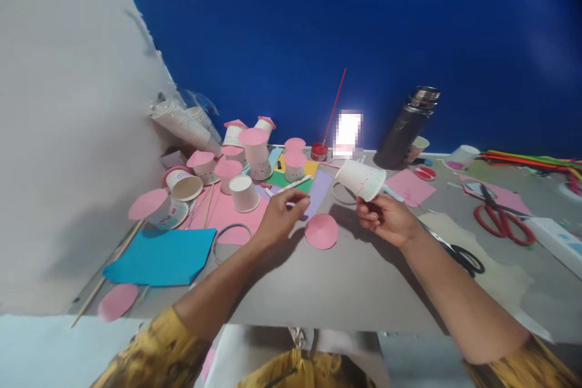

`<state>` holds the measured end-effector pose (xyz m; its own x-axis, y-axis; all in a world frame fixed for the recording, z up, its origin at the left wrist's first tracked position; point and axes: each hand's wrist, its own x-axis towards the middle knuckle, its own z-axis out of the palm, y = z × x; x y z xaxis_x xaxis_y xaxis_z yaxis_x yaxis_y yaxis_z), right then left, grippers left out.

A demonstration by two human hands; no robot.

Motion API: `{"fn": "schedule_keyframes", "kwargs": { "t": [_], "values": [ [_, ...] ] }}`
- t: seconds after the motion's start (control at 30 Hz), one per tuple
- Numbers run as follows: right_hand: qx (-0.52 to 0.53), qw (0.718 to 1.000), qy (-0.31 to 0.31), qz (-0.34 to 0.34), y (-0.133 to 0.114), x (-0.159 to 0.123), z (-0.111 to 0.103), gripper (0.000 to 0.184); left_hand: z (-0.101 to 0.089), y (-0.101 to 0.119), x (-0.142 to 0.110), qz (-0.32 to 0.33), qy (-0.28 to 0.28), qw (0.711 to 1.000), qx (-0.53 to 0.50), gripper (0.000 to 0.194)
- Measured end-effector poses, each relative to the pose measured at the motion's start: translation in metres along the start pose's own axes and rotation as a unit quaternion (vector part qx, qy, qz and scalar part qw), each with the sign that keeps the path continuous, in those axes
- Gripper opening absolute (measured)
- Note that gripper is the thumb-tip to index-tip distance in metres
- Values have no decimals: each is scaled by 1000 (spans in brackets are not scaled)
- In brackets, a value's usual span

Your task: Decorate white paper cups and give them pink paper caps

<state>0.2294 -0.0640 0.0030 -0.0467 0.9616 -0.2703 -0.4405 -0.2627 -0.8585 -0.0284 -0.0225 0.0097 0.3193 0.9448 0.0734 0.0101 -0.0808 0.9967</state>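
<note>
My right hand (386,217) grips a white paper cup (361,179) near its rim. The cup is tilted, its rim end toward the right, with small coloured marks near the rim. To its left, my left hand (284,215) is held over the table, its fingers loosely bent and apart, with nothing visible in them. Just beyond those fingers lies a white marker (294,183). A pink paper circle (322,231) rests flat on the table between my hands. Near my left hand stands an upside-down white paper cup (244,193) on a pink sheet (231,236).
Several cups with pink paper tops (255,151) crowd the left. A blue sheet (163,257) lies in front of them, beside a tape roll (231,241). At right are a dark flask (404,130), black-handled scissors (464,257) and red-handled scissors (502,221). A red pot (319,151) holds a thin stick.
</note>
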Motion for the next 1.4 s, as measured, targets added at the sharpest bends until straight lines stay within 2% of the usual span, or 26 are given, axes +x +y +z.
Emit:
{"fn": "schedule_keyframes", "kwargs": {
  "t": [0.07,0.13,0.23,0.33,0.47,0.6,0.63,0.73,0.83,0.9,0.97,1.07,1.13,1.2,1.27,1.33,1.4],
  "values": [
    [-7,1000,1,-5,0,0,1,27,3,-3,-3,69,13,981,183,14],
    [-14,1000,2,-10,0,1,2,26,6,-7,-4,98,-5,954,283,13],
    [-28,999,2,-16,0,1,3,26,9,-13,-3,88,-44,933,347,12],
    [-71,997,15,-40,1,1,5,30,9,-17,-2,104,-57,928,353,9],
    [-178,968,80,-157,7,4,6,33,4,-18,2,185,1,930,318,9],
    [-233,931,137,-243,10,10,4,34,0,-13,4,186,-13,945,268,5],
    [-246,922,147,-260,10,10,4,32,0,-11,3,184,-5,952,247,13],
    [-324,865,178,-339,10,4,10,21,1,1,-3,135,24,977,161,32],
    [-387,805,164,-417,13,-4,18,21,4,13,-10,29,-11,999,8,42],
    [-411,786,135,-443,16,-7,21,22,7,17,-13,-10,-37,993,-109,54],
    [-437,767,114,-456,20,-9,22,22,12,17,-16,-22,-58,980,-188,63],
    [-476,729,112,-479,26,-9,24,24,19,15,-18,-35,-82,968,-234,63],
    [-495,709,110,-491,30,-7,25,25,21,14,-18,-44,-74,968,-234,58],
    [-505,705,111,-486,32,-6,24,25,18,15,-16,-46,-42,972,-225,54],
    [-507,719,128,-458,33,-3,23,24,11,18,-11,-29,11,975,-219,50],
    [-518,738,144,-408,33,0,20,22,3,21,-5,8,74,974,-214,43],
    [-546,752,133,-344,34,3,20,21,-4,24,1,50,125,969,-209,35]
  ]
}}
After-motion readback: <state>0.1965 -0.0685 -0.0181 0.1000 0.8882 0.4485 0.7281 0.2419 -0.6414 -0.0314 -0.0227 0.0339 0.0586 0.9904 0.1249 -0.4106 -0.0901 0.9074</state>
